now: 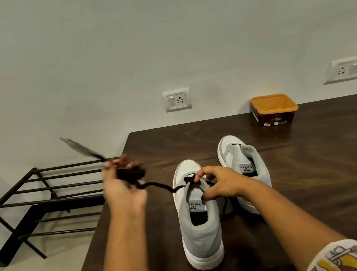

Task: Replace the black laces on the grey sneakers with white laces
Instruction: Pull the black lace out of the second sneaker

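Two grey sneakers stand on the dark wooden table [320, 170], heels toward me. The nearer sneaker [199, 229] still carries a black lace [155, 185] at its lowest eyelets. My left hand [122, 185] is raised off the table's left edge, closed around a bunched length of that lace, and a loose end flicks up blurred behind it. My right hand [218, 184] rests over the sneaker's tongue, fingertips pinching the lace at the eyelets. The far sneaker [245, 166] shows open eyelets with only a trace of black lace near its toe. No white laces are in view.
An orange-rimmed brown tub [273, 110] stands at the table's far edge near the wall. A black metal shoe rack [42, 205] sits on the floor to the left. Wall sockets [177, 99] are behind the table.
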